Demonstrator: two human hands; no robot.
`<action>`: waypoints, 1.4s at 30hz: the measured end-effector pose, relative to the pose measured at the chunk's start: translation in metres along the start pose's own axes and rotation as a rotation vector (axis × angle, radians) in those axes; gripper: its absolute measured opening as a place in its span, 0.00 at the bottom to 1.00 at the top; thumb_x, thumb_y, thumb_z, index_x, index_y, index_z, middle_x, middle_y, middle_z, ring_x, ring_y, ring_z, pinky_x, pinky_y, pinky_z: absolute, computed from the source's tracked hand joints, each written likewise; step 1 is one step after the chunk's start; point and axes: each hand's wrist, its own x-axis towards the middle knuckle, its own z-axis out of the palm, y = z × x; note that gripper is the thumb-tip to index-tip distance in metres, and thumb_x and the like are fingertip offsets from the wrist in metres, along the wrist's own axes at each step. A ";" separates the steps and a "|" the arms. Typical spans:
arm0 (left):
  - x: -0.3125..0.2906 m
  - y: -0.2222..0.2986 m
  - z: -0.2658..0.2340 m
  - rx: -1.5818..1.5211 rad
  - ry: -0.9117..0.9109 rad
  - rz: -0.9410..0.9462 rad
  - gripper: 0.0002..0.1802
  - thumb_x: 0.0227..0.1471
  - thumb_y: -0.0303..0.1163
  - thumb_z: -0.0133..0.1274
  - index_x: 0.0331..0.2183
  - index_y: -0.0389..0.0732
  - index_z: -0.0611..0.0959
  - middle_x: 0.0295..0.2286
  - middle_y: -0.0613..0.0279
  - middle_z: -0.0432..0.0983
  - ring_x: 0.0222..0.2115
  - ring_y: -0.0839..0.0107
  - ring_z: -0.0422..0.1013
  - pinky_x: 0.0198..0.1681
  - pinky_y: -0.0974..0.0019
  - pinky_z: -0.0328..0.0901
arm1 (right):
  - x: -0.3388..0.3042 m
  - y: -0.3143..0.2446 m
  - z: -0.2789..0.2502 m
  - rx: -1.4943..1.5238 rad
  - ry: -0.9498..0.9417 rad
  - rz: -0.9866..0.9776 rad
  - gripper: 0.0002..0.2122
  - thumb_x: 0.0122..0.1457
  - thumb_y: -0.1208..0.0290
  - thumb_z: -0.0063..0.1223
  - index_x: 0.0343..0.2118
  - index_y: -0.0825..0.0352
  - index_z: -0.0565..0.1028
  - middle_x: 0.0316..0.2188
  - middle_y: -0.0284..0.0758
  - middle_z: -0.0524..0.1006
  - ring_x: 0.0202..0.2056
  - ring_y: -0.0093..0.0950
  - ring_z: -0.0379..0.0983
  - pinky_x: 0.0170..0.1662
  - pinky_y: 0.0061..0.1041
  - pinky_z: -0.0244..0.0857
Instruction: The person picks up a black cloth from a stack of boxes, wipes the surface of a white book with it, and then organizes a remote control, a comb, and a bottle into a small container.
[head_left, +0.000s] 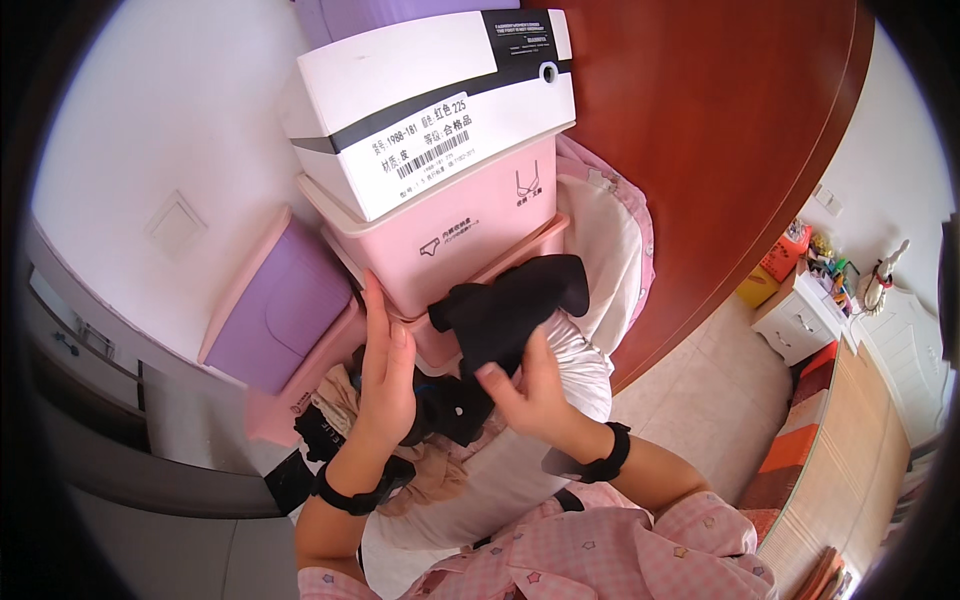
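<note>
My right hand (535, 395) pinches the lower edge of a black cloth garment (525, 300), thumb and fingers closed on it. The cloth is bunched and stands up in front of a pink storage box; its exact kind does not show. To its left, my left hand (387, 370) is held upright, fingers stretched out, with nothing seen in it. Below and between the hands lies a pile of more clothes, with a dark piece (455, 408) and a beige piece (435, 475), partly hidden by my left forearm.
A white shoebox (430, 110) rests on the pink storage box (460, 240). Left of them, a purple box (285, 305) sits on another pink one. A reddish-brown wooden panel (700, 130) rises at the right. Farther right are a white cabinet (805, 325) and a bed (850, 460).
</note>
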 end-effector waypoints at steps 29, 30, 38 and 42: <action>-0.013 -0.009 0.020 -0.378 0.207 -0.216 0.37 0.61 0.45 0.36 0.61 0.36 0.41 0.60 0.57 0.41 0.60 0.67 0.44 0.61 0.65 0.38 | 0.019 0.060 -0.013 -0.551 0.184 -0.053 0.38 0.42 0.82 0.54 0.60 0.63 0.54 0.61 0.49 0.50 0.62 0.52 0.39 0.62 0.42 0.38; -0.011 -0.007 0.024 -0.373 0.206 -0.208 0.37 0.61 0.45 0.36 0.61 0.36 0.41 0.60 0.57 0.41 0.60 0.67 0.44 0.61 0.65 0.38 | 0.011 0.063 -0.007 -0.570 0.035 -0.134 0.38 0.41 0.79 0.56 0.59 0.61 0.57 0.61 0.48 0.49 0.62 0.54 0.37 0.62 0.47 0.37; -0.027 -0.005 0.027 -0.363 0.285 -0.222 0.34 0.60 0.44 0.38 0.61 0.40 0.47 0.58 0.61 0.49 0.59 0.70 0.47 0.61 0.65 0.40 | -0.002 0.047 -0.006 -0.680 -0.200 -0.219 0.33 0.41 0.68 0.59 0.56 0.53 0.63 0.59 0.50 0.51 0.63 0.50 0.37 0.58 0.59 0.38; -0.029 -0.003 0.028 -0.340 0.231 -0.257 0.32 0.61 0.42 0.36 0.61 0.39 0.48 0.59 0.62 0.47 0.59 0.72 0.46 0.61 0.67 0.40 | 0.026 0.062 -0.046 -0.612 -0.027 -0.029 0.37 0.47 0.72 0.56 0.61 0.53 0.53 0.61 0.52 0.46 0.61 0.52 0.42 0.59 0.52 0.42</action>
